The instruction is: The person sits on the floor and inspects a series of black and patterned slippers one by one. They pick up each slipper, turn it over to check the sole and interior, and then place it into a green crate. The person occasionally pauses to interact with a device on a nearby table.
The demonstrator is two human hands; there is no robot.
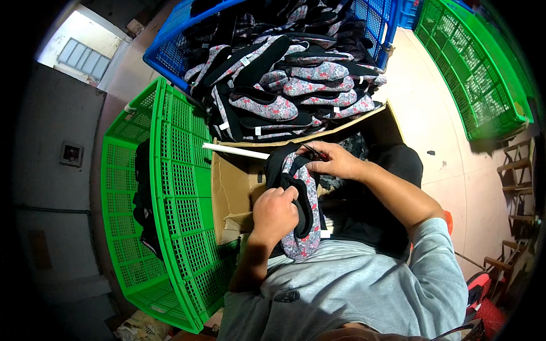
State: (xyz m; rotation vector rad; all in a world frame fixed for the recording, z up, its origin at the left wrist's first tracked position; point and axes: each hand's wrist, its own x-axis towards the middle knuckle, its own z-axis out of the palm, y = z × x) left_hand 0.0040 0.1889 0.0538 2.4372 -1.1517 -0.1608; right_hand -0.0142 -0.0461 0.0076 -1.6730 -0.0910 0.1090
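Centre frame: my left hand [275, 211] is clamped in a fist around a grey floral fabric slipper with black trim [301, 204], held over my lap. My right hand [335, 160] pinches small dark snips [311, 150] at its top edge. I'd keep the slipper steady and cut close. Blue plastic crate of matching slippers [170, 54] sits above.
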